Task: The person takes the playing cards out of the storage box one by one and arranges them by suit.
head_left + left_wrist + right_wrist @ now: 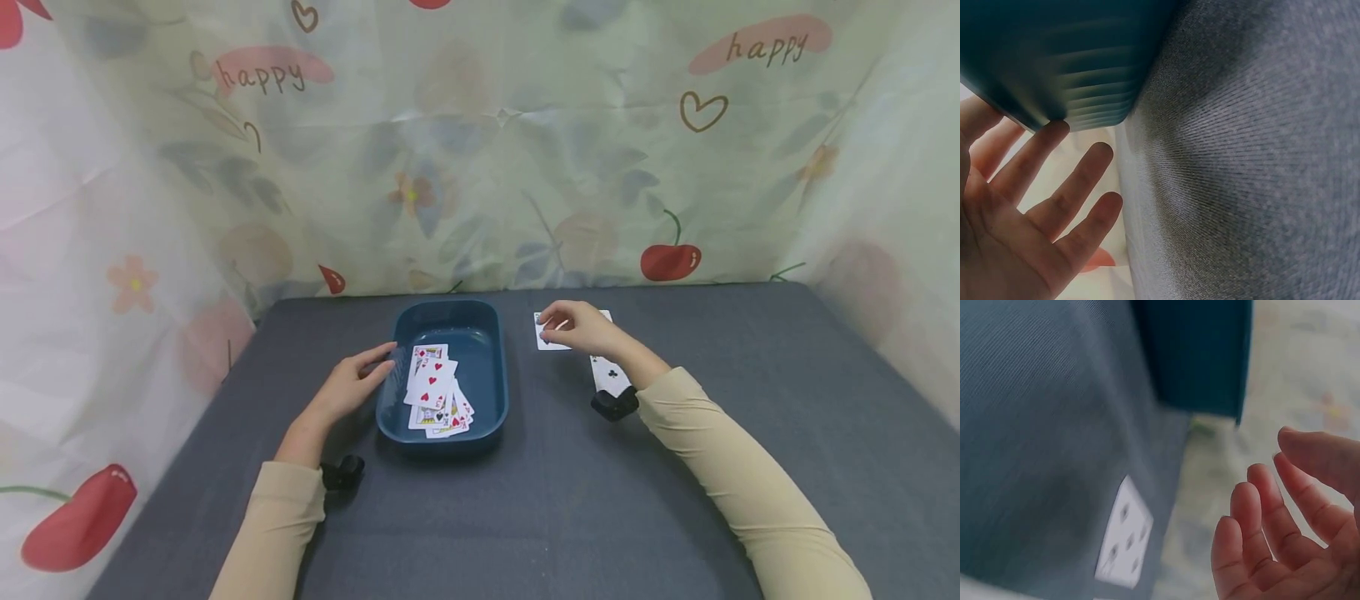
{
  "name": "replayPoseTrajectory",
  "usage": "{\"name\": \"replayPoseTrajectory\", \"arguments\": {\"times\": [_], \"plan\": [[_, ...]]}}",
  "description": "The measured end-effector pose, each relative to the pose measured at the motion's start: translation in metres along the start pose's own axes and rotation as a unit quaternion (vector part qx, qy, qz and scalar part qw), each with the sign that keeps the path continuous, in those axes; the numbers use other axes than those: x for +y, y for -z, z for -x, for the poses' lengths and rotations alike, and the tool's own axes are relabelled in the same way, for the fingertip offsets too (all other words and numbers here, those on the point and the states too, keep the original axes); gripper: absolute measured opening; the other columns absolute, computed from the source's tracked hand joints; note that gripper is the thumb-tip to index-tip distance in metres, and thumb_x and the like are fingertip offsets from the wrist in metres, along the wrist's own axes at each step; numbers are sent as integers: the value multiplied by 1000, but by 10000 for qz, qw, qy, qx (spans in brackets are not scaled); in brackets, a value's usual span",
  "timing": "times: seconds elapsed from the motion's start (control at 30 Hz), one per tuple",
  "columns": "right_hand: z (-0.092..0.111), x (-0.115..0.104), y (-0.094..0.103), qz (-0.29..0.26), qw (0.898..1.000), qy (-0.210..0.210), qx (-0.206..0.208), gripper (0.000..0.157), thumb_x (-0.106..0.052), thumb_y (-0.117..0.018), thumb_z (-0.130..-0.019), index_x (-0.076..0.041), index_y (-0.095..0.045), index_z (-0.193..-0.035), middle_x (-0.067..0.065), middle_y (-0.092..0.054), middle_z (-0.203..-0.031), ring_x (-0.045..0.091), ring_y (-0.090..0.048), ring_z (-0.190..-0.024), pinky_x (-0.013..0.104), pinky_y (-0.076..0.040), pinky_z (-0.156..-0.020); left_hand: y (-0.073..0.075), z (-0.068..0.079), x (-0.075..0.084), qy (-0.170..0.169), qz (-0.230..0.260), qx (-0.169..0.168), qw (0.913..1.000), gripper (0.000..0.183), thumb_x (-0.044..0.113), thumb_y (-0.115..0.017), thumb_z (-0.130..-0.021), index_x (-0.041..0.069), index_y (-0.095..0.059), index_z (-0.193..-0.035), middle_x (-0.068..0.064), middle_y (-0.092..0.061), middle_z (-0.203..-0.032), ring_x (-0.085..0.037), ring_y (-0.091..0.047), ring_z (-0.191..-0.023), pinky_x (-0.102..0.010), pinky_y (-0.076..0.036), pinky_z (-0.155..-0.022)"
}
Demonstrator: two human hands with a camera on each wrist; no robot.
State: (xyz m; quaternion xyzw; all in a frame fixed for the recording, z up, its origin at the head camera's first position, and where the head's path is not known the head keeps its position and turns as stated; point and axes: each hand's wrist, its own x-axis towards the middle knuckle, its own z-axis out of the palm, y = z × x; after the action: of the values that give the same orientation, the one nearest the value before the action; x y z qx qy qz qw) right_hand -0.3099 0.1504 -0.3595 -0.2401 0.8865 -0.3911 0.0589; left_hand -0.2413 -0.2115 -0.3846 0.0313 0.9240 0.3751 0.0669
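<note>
In the head view a dark blue tray (491,367) holds several overlapping playing cards (433,383), face up, with a heart card on top. Fingers of my left hand (352,385) touch its left rim; in the left wrist view that hand (1029,206) is spread beside the tray's ribbed outer wall (1091,56). Right of the tray, my right hand (581,327) is above a face-up card (553,342), partly hiding it. Its fingers are loosely bent and hold nothing in the right wrist view (1285,531). A club card (609,377) lies partly under the right wrist.
Another card's corner (606,315) shows behind the right hand. A dark grey cloth (555,508) covers the table. Patterned curtains (480,167) stand at the back and sides. Black wrist devices (615,405) hang under both wrists.
</note>
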Motion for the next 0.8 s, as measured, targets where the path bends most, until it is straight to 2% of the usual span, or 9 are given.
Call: {"name": "replayPoseTrajectory", "arguments": {"times": [0.1,0.3,0.43,0.63,0.8], "plan": [[-8,-18,-7,-100,9994,293,-147,26,-13,-63,-88,-1,-60,-111,17,-64,-106,31,-63,-99,37,-52,-81,1,1,0,-22,0,11,10000,50,35,-45,-98,24,-34,-145,-14,-33,-151,-39,-42,-131,-56,-38,-103],[-26,-51,-22,-287,9977,525,-313,25,-14,-62,-89,-4,-61,-111,14,-64,-106,26,-63,-98,36,-52,-85,0,1,-1,-239,19,89,9997,48,31,-45,-98,20,-37,-144,-15,-35,-150,-41,-46,-128,-55,-40,-102],[-36,-70,-34,-368,9958,677,-489,24,-13,-62,-89,-3,-60,-111,14,-64,-106,24,-63,-98,34,-52,-87,0,0,-2,-246,14,89,9997,48,31,-45,-98,20,-37,-144,-15,-35,-150,-40,-46,-127,-55,-41,-101],[-50,-91,-52,-338,9943,822,-588,24,-12,-62,-88,-2,-61,-110,14,-65,-102,23,-63,-94,30,-52,-87,1,-1,-3,-224,11,60,9997,48,32,-45,-98,21,-36,-144,-15,-35,-150,-40,-46,-128,-55,-41,-101],[-63,-98,-70,-101,9939,789,-758,26,-13,-63,-88,-1,-62,-110,13,-66,-98,21,-63,-92,28,-53,-84,2,-1,-3,-188,3,18,9998,49,33,-45,-98,21,-36,-145,-15,-35,-150,-40,-46,-128,-54,-40,-102]]}}
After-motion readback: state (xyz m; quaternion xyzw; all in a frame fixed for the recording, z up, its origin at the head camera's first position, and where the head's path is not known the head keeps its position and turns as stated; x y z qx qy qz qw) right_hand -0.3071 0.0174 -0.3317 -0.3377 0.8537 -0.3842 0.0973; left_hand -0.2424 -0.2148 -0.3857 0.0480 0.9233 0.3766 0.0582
